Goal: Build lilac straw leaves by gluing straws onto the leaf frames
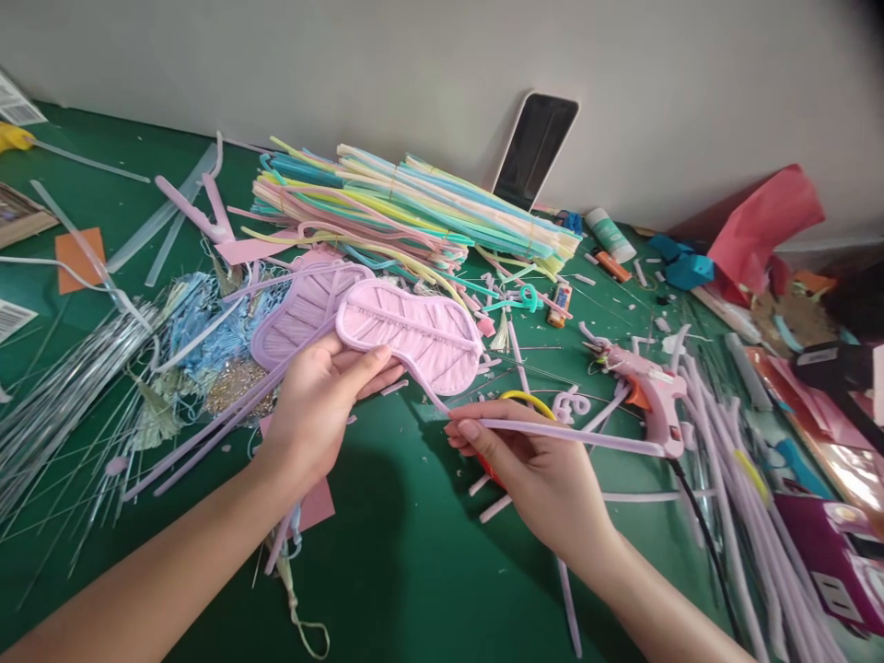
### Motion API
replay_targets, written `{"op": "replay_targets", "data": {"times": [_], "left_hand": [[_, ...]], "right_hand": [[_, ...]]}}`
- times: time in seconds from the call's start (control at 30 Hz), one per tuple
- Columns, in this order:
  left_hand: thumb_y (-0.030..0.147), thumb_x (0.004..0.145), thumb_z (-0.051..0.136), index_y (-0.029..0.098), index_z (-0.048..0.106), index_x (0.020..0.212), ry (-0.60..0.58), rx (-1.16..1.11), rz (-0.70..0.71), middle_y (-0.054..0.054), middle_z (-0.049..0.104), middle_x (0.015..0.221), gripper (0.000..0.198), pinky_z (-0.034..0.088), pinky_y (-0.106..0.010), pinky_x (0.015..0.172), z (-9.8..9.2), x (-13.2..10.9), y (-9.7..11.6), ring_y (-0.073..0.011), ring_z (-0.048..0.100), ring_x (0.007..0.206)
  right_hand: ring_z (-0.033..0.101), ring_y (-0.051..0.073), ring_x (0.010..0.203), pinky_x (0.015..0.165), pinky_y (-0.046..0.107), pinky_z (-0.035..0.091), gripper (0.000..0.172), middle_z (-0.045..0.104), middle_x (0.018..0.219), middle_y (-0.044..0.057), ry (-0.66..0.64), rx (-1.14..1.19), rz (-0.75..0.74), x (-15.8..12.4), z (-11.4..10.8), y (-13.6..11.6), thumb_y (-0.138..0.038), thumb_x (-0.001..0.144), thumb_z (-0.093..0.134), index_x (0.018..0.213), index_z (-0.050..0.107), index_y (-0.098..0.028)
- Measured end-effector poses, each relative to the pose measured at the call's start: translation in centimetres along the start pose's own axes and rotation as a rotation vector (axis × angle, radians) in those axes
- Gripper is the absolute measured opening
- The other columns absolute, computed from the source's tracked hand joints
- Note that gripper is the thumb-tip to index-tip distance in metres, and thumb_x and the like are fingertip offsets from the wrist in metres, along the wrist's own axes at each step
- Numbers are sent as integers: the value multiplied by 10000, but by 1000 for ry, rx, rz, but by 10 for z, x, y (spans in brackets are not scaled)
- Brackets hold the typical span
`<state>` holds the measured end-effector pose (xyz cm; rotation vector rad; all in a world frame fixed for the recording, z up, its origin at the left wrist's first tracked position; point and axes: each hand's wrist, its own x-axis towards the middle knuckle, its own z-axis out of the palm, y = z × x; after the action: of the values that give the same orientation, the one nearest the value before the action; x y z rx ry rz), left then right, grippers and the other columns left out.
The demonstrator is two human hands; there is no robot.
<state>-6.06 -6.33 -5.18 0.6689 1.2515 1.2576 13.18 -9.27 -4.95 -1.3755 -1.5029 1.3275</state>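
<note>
My left hand (314,405) grips the near edge of a lilac leaf shape made of straws (414,333), thumb on top, holding it above the green table (401,571). A long lilac straw stem (573,435) runs from the leaf to the right. My right hand (531,470) pinches this stem close to the leaf. Behind the held leaf a second lilac leaf shape (300,313) lies on the table. Red scissors with a yellow handle loop (529,401) lie partly hidden under my right hand.
A big bundle of pastel straws (414,207) lies at the back. A pink glue gun (649,387) with a black cord rests at right, beside loose lilac straws (732,497). A phone (535,147) leans on the wall. Silver wires (62,387) spread at left.
</note>
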Motion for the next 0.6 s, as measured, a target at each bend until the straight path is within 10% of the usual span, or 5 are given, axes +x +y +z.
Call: {"op": "replay_targets", "data": {"times": [0.23, 0.43, 0.6], "left_hand": [[270, 794, 752, 202, 603, 1127, -105, -64, 4, -82, 697, 1191, 370, 567, -383, 934, 5, -1, -2, -259, 658, 1115], [228, 805, 726, 190, 524, 1217, -37, -30, -65, -86, 718, 1091, 461, 600, -378, 858, 9, 0, -7, -229, 730, 930], [185, 810, 702, 213, 515, 1215, -30, -60, -61, -44, 723, 1048, 447, 607, -323, 813, 10, 0, -9, -176, 734, 864]], "right_hand": [[691, 194, 953, 804, 331, 575, 123, 722, 1032, 74, 63, -238, -250, 2, 3, 2, -270, 917, 590, 936, 706, -230], [671, 182, 1060, 849, 313, 568, 146, 696, 1177, 105, -53, -408, -542, 2, 5, -6, -134, 926, 519, 1019, 594, -218], [623, 154, 1173, 916, 277, 541, 166, 659, 1259, 124, -51, -371, -509, -2, 14, -10, -107, 948, 462, 1046, 513, -231]]}}
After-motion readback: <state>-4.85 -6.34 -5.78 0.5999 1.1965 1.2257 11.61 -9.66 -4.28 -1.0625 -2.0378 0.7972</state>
